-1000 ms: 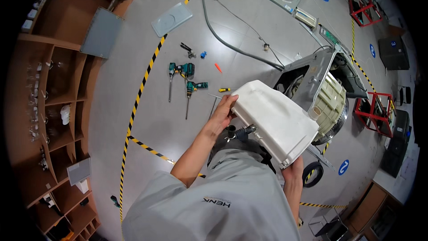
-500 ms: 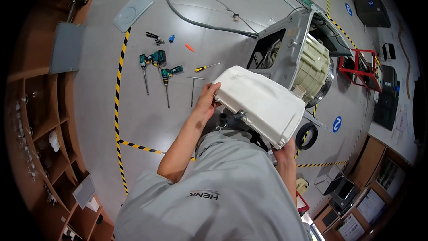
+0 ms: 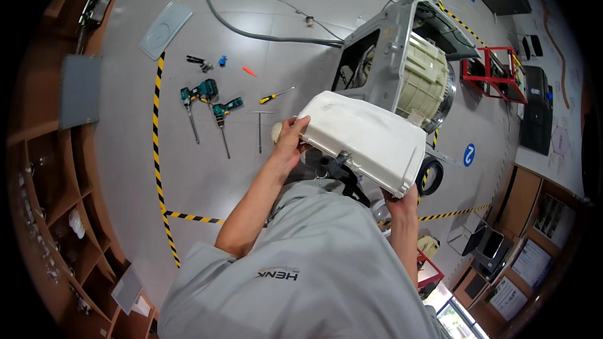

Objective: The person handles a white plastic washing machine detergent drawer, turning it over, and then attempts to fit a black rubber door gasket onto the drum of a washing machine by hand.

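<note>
Just beyond the person's waist, near the middle of the scene, a white plastic housing [image 3: 370,135] is held tilted above the floor [image 3: 213,179], its broad smooth face up and its long side slanting from far left to near right; the left hand [image 3: 291,144] grips its left end, thumb on top and fingers curled round the edge; the right hand [image 3: 401,202] is closed on the near right corner from below, its fingertips partly hidden beneath; a dark hose fitting [image 3: 337,163] sits at the housing's near side, between the two hands; on the far right a grey metal cabinet [image 3: 392,53] stands with a cream ribbed tub [image 3: 424,72] showing at its right side; a black rubber ring [image 3: 438,179] lies to the right of the right hand, close to the housing's near right corner; on the left, two teal power drills [image 3: 201,91] lie next to each other, with a T-handled tool [image 3: 260,130] and a yellow-and-black screwdriver [image 3: 269,98] to their right; farther off lie an orange piece [image 3: 249,71] and a small blue part [image 3: 222,61]; beyond these, a long grey hose [image 3: 270,38] curves toward the cabinet; black-and-yellow tape [image 3: 156,132] runs along the floor left of the drills.
</note>
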A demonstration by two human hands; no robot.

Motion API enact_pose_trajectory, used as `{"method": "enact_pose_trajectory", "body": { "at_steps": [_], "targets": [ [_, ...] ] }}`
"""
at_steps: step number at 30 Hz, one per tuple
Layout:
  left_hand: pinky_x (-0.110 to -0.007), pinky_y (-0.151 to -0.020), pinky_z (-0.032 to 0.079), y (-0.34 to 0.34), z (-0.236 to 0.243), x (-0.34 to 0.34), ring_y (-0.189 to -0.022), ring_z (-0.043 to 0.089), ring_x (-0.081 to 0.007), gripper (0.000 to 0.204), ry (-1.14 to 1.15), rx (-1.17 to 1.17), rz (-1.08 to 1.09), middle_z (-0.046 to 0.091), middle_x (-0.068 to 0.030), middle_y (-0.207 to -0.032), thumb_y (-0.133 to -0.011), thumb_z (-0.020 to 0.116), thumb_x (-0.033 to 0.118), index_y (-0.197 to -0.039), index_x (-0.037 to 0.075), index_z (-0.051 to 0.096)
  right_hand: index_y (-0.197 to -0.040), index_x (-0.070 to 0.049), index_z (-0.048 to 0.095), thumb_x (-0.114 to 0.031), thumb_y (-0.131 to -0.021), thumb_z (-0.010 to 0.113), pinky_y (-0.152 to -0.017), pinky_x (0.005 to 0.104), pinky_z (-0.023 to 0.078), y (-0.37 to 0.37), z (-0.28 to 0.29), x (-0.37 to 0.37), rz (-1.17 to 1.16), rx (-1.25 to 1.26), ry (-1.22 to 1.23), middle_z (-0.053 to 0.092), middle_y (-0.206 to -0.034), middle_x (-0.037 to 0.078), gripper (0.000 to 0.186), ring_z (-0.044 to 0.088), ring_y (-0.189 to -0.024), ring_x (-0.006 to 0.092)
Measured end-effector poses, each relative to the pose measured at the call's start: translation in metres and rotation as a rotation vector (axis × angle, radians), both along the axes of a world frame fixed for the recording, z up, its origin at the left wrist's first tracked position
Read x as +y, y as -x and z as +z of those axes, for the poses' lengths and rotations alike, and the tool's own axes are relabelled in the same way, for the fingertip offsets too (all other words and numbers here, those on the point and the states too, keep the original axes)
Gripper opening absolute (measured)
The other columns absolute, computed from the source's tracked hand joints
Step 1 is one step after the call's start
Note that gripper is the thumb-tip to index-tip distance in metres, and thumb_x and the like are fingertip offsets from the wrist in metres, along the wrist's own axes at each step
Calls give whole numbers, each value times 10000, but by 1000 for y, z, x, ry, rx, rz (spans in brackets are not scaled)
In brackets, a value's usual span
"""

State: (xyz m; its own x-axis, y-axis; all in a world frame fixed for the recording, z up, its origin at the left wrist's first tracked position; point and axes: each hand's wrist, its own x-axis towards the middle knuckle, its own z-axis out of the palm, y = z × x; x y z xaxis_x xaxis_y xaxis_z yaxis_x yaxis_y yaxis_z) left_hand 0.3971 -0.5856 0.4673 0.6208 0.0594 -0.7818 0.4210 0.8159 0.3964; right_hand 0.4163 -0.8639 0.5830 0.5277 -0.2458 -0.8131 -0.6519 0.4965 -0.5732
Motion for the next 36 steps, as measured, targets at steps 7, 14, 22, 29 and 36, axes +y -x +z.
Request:
{"method": "enact_pose_trajectory", "body": {
  "at_steps": [7, 14, 22, 29, 36],
  "targets": [
    [-400, -802, 511, -6, 4, -11, -1020, 541, -225, 676, -2, -37, -35, 493, -126, -1178, -793, 730, 366, -1268, 76, 348, -1150, -87, 593, -258, -928, 527, -739, 392, 592, 1, 3, -13, 2, 7, -13, 667, -1045, 68, 288, 676, -902, 225],
    [-430, -842, 492, -13, -8, -23, -1060, 532, -226, 660, 20, -60, -61, 494, -101, -1202, -808, 703, 356, -1301, 101, 345, -1193, -40, 560, -239, -928, 520, -805, 400, 544, -4, -9, -40, 13, -57, -32, 649, -1094, 101, 334, 650, -949, 229],
    [-428, -781, 509, -30, 22, -50, -1024, 540, -239, 696, -27, -31, -59, 491, -105, -1176, -805, 712, 467, -1275, 89, 364, -1228, 6, 525, -140, -912, 540, -800, 388, 575, -7, -4, -92, 46, -126, -36, 632, -1129, 126, 349, 654, -964, 257],
    [-366, -720, 538, -36, 30, -70, -959, 573, -196, 661, 42, 102, 140, 539, -83, -1083, -801, 728, 459, -1231, 63, 418, -1258, 39, 495, -151, -944, 493, -836, 387, 556, -60, 13, -110, 312, -181, 109, 606, -1183, 161, 367, 633, -1017, 267],
    [-411, -877, 506, 0, 37, -29, -1066, 590, -215, 528, 183, -33, 306, 596, -88, -1181, -849, 693, 385, -1235, 59, 540, -1319, 10, 453, -234, -965, 481, -909, 369, 505, -99, 26, -48, 592, -237, 59, 578, -1238, 135, 431, 588, -1104, 237]
  ]
}}
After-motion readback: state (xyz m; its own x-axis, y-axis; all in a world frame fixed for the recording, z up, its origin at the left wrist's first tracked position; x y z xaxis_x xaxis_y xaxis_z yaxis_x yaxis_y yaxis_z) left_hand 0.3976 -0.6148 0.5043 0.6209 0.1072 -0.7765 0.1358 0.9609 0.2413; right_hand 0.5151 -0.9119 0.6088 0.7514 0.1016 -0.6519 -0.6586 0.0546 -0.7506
